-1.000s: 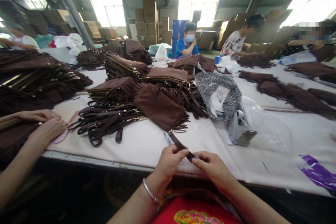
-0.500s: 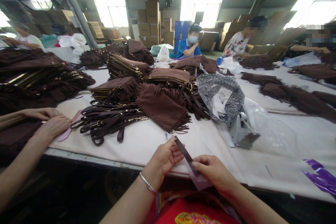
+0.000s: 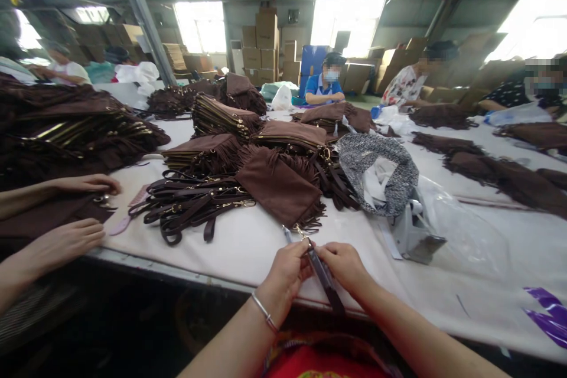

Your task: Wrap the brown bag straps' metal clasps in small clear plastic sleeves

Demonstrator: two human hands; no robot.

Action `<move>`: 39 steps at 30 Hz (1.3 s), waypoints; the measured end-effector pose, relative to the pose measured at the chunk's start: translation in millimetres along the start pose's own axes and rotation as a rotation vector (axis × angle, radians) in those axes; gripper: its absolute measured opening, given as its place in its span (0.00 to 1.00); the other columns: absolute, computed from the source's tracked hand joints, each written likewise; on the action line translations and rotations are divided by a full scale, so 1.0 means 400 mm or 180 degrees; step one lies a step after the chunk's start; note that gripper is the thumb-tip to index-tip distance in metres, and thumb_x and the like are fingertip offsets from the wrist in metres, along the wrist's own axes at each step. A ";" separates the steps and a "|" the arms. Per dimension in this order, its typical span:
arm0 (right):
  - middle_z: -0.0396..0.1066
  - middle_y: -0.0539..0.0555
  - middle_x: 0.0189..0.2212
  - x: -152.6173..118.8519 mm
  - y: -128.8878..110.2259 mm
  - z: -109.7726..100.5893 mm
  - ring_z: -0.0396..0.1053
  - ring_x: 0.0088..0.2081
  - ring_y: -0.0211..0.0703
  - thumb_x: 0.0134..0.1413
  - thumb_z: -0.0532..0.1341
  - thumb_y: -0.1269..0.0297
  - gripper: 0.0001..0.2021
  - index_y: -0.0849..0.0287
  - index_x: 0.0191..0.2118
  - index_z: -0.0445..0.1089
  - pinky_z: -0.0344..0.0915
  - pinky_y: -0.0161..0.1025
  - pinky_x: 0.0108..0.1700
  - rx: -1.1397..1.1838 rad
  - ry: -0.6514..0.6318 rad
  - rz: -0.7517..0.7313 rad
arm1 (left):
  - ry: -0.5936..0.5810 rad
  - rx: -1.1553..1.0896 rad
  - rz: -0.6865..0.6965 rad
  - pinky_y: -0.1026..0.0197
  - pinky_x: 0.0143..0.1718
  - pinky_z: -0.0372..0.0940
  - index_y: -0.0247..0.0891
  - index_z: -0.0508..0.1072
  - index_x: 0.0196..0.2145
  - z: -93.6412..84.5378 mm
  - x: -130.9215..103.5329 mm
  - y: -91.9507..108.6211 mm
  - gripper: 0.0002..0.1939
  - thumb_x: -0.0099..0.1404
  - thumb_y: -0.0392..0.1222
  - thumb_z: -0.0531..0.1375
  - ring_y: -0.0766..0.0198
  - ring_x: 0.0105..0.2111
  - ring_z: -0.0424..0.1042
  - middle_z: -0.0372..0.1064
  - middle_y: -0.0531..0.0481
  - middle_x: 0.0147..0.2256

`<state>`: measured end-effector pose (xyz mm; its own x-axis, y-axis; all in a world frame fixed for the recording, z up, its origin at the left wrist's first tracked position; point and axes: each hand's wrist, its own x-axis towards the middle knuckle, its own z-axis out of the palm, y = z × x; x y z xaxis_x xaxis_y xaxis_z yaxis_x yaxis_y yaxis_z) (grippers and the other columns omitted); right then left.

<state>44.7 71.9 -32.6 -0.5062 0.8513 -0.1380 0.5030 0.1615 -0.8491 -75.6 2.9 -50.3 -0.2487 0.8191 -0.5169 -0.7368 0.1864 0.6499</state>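
Observation:
A dark brown wrist strap [image 3: 326,284] hangs down past the table's front edge from a gold clasp at the lower corner of a brown fringed pouch [image 3: 279,184]. My left hand [image 3: 287,271] is closed on the strap's upper end, near the clasp. Just right of it, my right hand [image 3: 348,266] pinches the strap close to the same spot, its fingertips partly hidden. The pouch lies flat on the white-covered table, its fringe to the right. Left of the pouch sits a heap of loose brown straps [image 3: 195,207] with gold hardware.
Stacked brown pouches [image 3: 287,133] rise behind. To the right lie a grey knitted item [image 3: 381,171] and a clear plastic bag [image 3: 452,212]. At left, a co-worker's hands [image 3: 66,242] rest by another pouch, near a pink comb [image 3: 126,218]. Other people sit across the table.
My right hand has moved from the strap's lower end up beside my left hand, and my left fingers have closed. The co-worker's hands have moved left, off the comb.

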 end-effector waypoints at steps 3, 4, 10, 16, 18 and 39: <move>0.70 0.51 0.18 0.036 -0.014 0.018 0.65 0.25 0.42 0.51 0.57 0.48 0.21 0.61 0.20 0.72 0.58 0.35 0.27 0.0149 0.0144 0.0025 | -0.0028 -0.0129 0.0055 0.57 0.31 0.69 0.32 0.73 0.35 0.001 -0.006 0.004 0.11 0.56 0.42 0.65 0.61 0.30 0.72 0.72 0.45 0.32; 0.71 0.52 0.19 0.038 -0.014 0.021 0.66 0.25 0.43 0.52 0.57 0.48 0.21 0.61 0.22 0.73 0.59 0.36 0.28 0.0192 0.0138 0.0019 | -0.0006 -0.0159 0.0042 0.56 0.31 0.69 0.32 0.73 0.35 0.001 -0.006 0.006 0.12 0.56 0.42 0.65 0.61 0.29 0.72 0.72 0.45 0.31; 0.74 0.53 0.25 -0.039 0.029 -0.002 0.69 0.27 0.43 0.52 0.56 0.42 0.23 0.60 0.33 0.71 0.64 0.36 0.28 0.0713 -0.0202 0.0459 | 0.0107 -0.0226 -0.0077 0.64 0.26 0.63 0.32 0.73 0.34 -0.009 -0.001 0.012 0.12 0.55 0.43 0.65 0.65 0.27 0.69 0.71 0.47 0.30; 0.68 0.50 0.15 -0.065 0.053 -0.001 0.62 0.15 0.35 0.47 0.59 0.41 0.23 0.60 0.26 0.66 0.55 0.31 0.18 0.1105 -0.0818 0.0990 | 0.0238 -0.0079 -0.0016 0.63 0.25 0.63 0.33 0.72 0.32 0.000 0.017 -0.006 0.11 0.54 0.44 0.64 0.64 0.26 0.69 0.70 0.48 0.28; 0.68 0.50 0.15 -0.046 0.045 0.013 0.63 0.16 0.35 0.47 0.59 0.42 0.23 0.61 0.25 0.67 0.57 0.32 0.19 0.1132 -0.0692 0.0944 | 0.0152 -0.0082 0.0013 0.62 0.25 0.64 0.33 0.71 0.30 0.003 0.016 -0.008 0.09 0.55 0.42 0.63 0.63 0.25 0.69 0.69 0.48 0.26; 0.64 0.47 0.10 -0.053 0.055 0.034 0.56 0.12 0.32 0.52 0.57 0.43 0.23 0.61 0.25 0.67 0.50 0.30 0.17 0.1145 -0.0397 0.0805 | 0.0633 -0.0451 -0.0120 0.64 0.24 0.64 0.30 0.69 0.31 0.026 0.112 0.060 0.10 0.67 0.39 0.54 0.64 0.24 0.71 0.71 0.43 0.28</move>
<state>57.0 50.6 -55.2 -0.4904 0.7714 -0.4055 0.3576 -0.2462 -0.9008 -98.0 49.8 -52.2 -0.3279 0.6874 -0.6480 -0.8252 0.1254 0.5507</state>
